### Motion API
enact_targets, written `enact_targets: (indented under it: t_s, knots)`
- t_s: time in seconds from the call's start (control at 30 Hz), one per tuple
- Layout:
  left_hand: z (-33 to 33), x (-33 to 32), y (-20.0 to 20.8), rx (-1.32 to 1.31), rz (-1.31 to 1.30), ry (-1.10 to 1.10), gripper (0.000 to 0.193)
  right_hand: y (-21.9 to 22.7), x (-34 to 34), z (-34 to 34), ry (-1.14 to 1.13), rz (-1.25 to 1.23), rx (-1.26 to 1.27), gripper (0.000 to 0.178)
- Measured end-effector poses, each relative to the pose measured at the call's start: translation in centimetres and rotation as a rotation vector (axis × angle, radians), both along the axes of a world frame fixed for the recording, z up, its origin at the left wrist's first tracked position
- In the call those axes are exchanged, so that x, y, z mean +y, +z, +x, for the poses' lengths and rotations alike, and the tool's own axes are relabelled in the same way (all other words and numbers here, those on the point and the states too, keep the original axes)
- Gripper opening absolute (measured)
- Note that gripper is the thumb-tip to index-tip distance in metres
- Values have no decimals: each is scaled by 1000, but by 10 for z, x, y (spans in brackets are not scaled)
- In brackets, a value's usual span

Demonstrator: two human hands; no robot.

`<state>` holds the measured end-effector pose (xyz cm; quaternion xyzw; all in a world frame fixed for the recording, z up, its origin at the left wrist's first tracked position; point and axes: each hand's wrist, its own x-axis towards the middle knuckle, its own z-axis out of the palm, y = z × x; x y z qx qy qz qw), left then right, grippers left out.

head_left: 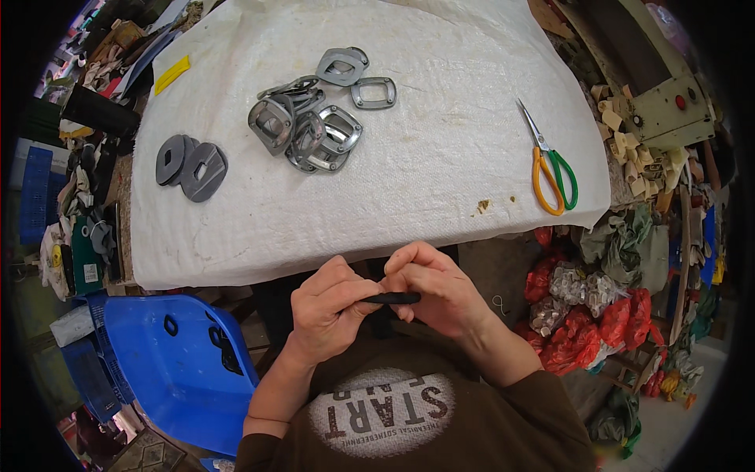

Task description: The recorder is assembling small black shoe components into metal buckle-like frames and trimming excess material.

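In front of my chest, just off the table's near edge, a flat black piece (pixel 395 298) is held between my two hands and seen edge-on. My left hand (pixel 324 303) pinches its left end between thumb and curled fingers. The fingers of my right hand (pixel 436 287) are bent around its right end. Its full shape is hidden. Beyond them, a pile of shiny metal frames (pixel 340 130), rounded squares with open centres, lies on the white woven sheet (pixel 440 134). Grey oval pads with centre holes (pixel 206 173) overlap at the table's left.
Scissors (pixel 543 161) with orange and green handles lie at the right. A yellow strip (pixel 171 75) is at the far left. Below left stands a blue tub (pixel 173 377) with black ring-like pieces (pixel 224 346). Red plastic bags (pixel 578 342) crowd the floor at right.
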<state>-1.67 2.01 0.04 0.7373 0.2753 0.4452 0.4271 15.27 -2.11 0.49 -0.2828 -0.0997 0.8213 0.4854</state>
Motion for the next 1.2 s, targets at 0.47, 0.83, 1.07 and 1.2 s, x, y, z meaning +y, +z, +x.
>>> enact_targets:
  t_s: [0.47,0.83,1.07,1.2]
  knots:
    - [4,-3,0,35,91,21,18,-1,0,-4,25,54,-193,11]
    - [8,-6,-2,-75,-113,82,12,-15,-5,-14,-348,920,-856,15]
    - [19,-21,5,-188,-496,273,14,-13,-7,-19,-339,672,-926,14]
    - [14,-11,0,-155,-218,178,13,-14,1,-21,-391,729,-857,15]
